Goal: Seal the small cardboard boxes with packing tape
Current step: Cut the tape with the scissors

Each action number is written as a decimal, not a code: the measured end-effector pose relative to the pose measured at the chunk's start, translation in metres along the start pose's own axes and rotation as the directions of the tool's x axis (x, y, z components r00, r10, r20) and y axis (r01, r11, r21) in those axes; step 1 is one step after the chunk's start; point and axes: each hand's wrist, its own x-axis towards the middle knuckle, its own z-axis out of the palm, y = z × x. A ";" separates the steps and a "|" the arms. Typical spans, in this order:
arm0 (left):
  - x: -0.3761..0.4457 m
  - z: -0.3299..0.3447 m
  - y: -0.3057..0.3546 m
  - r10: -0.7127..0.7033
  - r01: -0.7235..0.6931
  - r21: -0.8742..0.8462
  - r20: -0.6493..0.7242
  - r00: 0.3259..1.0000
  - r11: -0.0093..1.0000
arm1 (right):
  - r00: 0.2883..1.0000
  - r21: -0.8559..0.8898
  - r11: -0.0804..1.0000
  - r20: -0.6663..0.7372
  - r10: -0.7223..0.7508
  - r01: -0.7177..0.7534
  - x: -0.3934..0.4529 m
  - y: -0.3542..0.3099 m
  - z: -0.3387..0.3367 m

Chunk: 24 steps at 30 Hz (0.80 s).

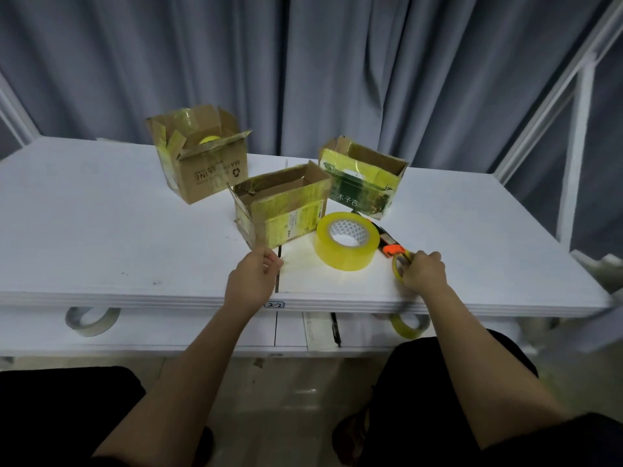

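Three small cardboard boxes with open top flaps and old yellowish tape stand on the white table: one at the back left, one in the middle, and a green-printed one to the right. A large roll of yellowish packing tape lies flat in front of them. My right hand grips a thin, nearly used tape roll near the table's front edge. My left hand hovers with curled fingers just in front of the middle box; I see nothing in it.
An orange and black utility knife lies between the large roll and my right hand. On the shelf under the tabletop are a pale tape roll, a yellow tape roll and a dark pen. A grey curtain hangs behind; a white frame stands right.
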 end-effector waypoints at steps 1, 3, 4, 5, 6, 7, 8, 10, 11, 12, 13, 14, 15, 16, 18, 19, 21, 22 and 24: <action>0.000 0.000 0.001 -0.001 0.001 0.005 0.002 1.000 1.000 | 1.000 -0.058 0.998 0.022 -0.011 0.013 0.001 0.001 -0.002; -0.001 -0.001 0.003 -0.001 0.001 0.015 0.005 1.000 1.000 | 1.000 -0.107 0.994 0.028 -0.007 0.010 0.002 0.003 -0.006; -0.003 -0.001 0.004 -0.001 0.001 0.017 0.006 1.000 1.000 | 1.000 -0.096 0.995 0.015 -0.005 0.006 0.001 0.005 -0.007; -0.003 -0.001 0.004 0.000 0.000 0.018 0.006 1.000 1.000 | 1.000 -0.074 0.997 -0.007 0.000 -0.001 0.000 0.007 -0.006; -0.004 -0.001 0.004 0.000 0.000 0.020 0.007 1.000 1.000 | 0.999 -0.018 1.000 -0.033 0.025 -0.026 -0.003 0.009 -0.005; -0.005 -0.001 0.004 -0.001 0.000 0.023 0.010 1.000 1.000 | 0.996 0.070 0.996 -0.065 0.067 -0.062 -0.007 0.013 -0.004; -0.005 0.000 0.003 0.002 -0.002 0.023 0.013 1.000 1.000 | 0.987 0.179 0.979 -0.101 0.121 -0.101 -0.010 0.016 -0.003; -0.006 0.001 0.002 0.009 -0.009 0.010 0.008 1.000 1.000 | 0.962 0.364 0.924 -0.187 0.200 -0.122 -0.017 0.023 -0.002; -0.006 0.003 0.001 0.009 -0.009 0.001 0.005 1.000 1.000 | 0.952 0.424 0.902 -0.235 0.195 -0.080 -0.021 0.023 -0.004; -0.006 0.004 0.000 0.003 -0.003 -0.010 0.005 1.000 1.000 | 0.949 0.461 0.887 -0.277 0.153 -0.009 -0.026 0.021 -0.006; -0.007 0.005 -0.001 -0.008 0.008 -0.030 0.008 1.000 1.000 | 0.948 0.480 0.873 -0.311 0.073 0.090 -0.032 0.016 -0.009; -0.007 0.007 -0.002 -0.023 0.024 -0.061 0.014 1.000 0.998 | 0.942 0.484 0.851 -0.334 -0.033 0.201 -0.035 0.008 -0.011; -0.008 0.007 -0.002 -0.037 0.039 -0.094 0.021 0.999 0.995 | 0.926 0.468 0.828 -0.346 -0.149 0.308 -0.036 -0.001 -0.012; -0.008 0.008 -0.003 -0.047 0.049 -0.115 0.022 0.999 0.992 | 0.903 0.442 0.805 -0.349 -0.252 0.396 -0.035 -0.013 -0.013; -0.009 0.008 -0.003 -0.053 0.053 -0.106 0.003 0.999 0.993 | 0.860 0.377 0.781 -0.333 -0.388 0.498 -0.030 -0.038 -0.015; -0.010 0.007 -0.003 -0.054 0.053 -0.099 -0.008 0.999 0.994 | 0.837 0.341 0.769 -0.313 -0.449 0.540 -0.027 -0.050 -0.016; -0.011 0.005 -0.001 -0.063 0.062 -0.098 -0.011 0.998 0.993 | 0.802 0.275 0.753 -0.231 -0.551 0.598 -0.021 -0.067 -0.015; -0.011 0.004 -0.001 -0.067 0.066 -0.096 -0.005 0.998 0.993 | 0.801 0.244 0.763 -0.183 -0.570 0.599 -0.017 -0.071 -0.012; -0.012 0.001 -0.003 -0.047 0.047 -0.083 0.003 0.999 0.995 | 0.814 0.169 0.796 -0.145 -0.563 0.581 -0.011 -0.073 -0.008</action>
